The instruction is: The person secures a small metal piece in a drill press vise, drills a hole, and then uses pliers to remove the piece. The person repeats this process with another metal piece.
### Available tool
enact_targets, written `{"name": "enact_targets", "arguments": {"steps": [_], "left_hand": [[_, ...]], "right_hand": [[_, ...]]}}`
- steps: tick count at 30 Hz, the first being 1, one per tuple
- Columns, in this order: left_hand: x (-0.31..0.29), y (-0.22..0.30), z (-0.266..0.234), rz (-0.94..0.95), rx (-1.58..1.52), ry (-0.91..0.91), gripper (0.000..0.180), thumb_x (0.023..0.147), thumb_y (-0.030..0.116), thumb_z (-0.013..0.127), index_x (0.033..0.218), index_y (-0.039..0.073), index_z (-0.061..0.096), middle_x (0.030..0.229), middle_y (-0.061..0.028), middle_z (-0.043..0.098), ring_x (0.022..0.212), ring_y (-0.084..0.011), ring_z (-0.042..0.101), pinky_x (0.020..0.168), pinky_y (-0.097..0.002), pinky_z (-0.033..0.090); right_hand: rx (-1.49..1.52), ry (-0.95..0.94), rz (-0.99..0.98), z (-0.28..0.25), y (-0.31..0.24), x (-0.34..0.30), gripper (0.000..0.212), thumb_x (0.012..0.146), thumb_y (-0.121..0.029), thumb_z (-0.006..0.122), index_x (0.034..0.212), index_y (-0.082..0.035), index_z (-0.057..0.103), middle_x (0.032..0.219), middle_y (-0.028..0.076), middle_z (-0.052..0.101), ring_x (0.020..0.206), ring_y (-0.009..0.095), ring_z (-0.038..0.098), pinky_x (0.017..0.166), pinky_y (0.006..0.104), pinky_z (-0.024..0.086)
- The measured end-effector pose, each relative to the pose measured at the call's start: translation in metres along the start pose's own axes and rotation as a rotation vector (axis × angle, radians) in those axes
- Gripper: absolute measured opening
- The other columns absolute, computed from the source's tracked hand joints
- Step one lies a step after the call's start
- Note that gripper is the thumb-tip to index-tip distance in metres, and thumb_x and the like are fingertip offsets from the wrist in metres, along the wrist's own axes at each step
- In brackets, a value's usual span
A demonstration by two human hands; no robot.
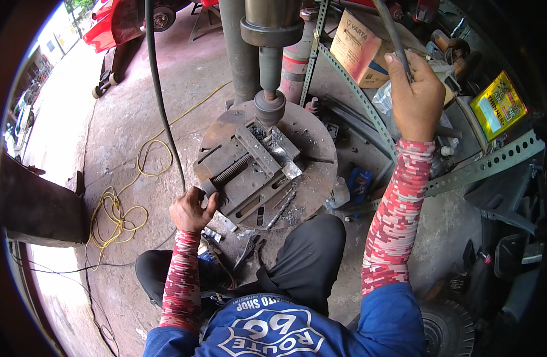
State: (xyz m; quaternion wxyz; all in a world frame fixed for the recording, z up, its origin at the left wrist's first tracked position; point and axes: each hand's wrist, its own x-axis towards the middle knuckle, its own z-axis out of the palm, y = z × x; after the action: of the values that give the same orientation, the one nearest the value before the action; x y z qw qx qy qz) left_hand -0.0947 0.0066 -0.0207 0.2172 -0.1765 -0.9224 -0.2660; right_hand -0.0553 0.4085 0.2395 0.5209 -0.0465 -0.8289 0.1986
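workpiece (pixel 280 146) sat clamped in the vise (pixel 243 172) under the drill bit (pixel 269 107); left hand (pixel 190 209) gripped the vise handle, right hand (pixel 415 95) closed round the feed lever (pixel 392 33); drilling seemingly underway, unfinished.

Worker's clothing seen from above

Red-and-white pixel-camouflage sleeves run up from each bare hand; beyond them, a blue printed shirt and dark trousers.

Drill chuck (pixel 269 106) blocks the vise (pixel 249 169) from above; its near side lies open.
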Motion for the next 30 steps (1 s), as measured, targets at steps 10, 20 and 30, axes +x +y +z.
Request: {"name": "enact_targets", "arguments": {"steps": [10,20,30], "left_hand": [[0.0004,0.0024,-0.0029,-0.001,0.028,-0.011,0.049,0.081,0.053,0.076,0.066,0.010,0.057,0.055,-0.0089,0.056,0.052,-0.0329,0.063,0.052,-0.0418,0.049],[0.0012,0.0045,-0.0039,-0.004,0.012,-0.010,0.047,0.081,0.051,0.077,0.066,0.011,0.058,0.055,-0.0088,0.057,0.053,-0.0328,0.063,0.052,-0.0410,0.049],[0.0011,0.0038,-0.0037,-0.018,0.066,-0.028,0.047,0.081,0.053,0.076,0.067,0.011,0.059,0.055,-0.0085,0.058,0.053,-0.0328,0.064,0.053,-0.0413,0.050]], "right_hand": [[-0.006,-0.002,0.008,-0.0008,0.0000,0.0006,0.023,0.092,-0.027,0.072,0.099,-0.005,0.075,0.079,0.015,0.072,0.070,0.032,0.071,0.064,0.0376,0.052],[-0.012,-0.003,-0.011,-0.0008,0.0002,0.0005,0.023,0.093,-0.028,0.072,0.098,-0.006,0.075,0.080,0.015,0.073,0.071,0.032,0.072,0.065,0.0380,0.053],[-0.044,-0.011,-0.001,-0.0012,-0.0003,0.0007,0.024,0.093,-0.029,0.072,0.098,-0.006,0.075,0.079,0.014,0.072,0.071,0.033,0.071,0.065,0.0391,0.053]]}}
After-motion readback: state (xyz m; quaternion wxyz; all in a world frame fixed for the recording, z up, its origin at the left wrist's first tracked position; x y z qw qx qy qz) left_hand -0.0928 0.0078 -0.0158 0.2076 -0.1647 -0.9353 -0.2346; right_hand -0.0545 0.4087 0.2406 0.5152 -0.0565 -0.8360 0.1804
